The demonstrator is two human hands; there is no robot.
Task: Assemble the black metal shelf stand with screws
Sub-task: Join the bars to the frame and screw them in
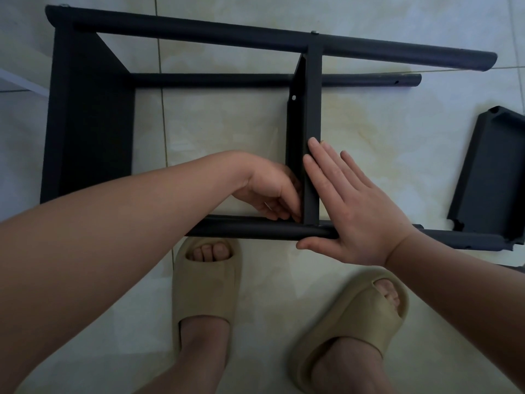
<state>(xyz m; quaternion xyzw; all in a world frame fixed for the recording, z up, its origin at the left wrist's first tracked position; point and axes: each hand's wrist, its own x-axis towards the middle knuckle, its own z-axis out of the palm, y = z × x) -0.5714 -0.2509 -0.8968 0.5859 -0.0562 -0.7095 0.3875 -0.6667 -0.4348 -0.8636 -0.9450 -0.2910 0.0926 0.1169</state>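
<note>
tiles (227, 123); right hand (352, 211) flat on stand (91, 115), left hand (270, 189) maybe pinching

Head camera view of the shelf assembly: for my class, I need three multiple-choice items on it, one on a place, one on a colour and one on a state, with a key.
1. Where does the loose shelf panel lie?
A. On the floor, at the right end of the frame
B. Leaning on a wall
C. On a table

2. What colour are the slippers?
A. Red
B. Beige
C. White

3. How is the right hand held?
A. Curled in a fist
B. Out of view
C. Flat, fingers straight, against the middle panel

Key:
1 A: it lies flat on the floor at the right edge of the picture.
2 B: both are a sandy beige.
3 C: its straight fingers lie along the panel's edge.
</note>
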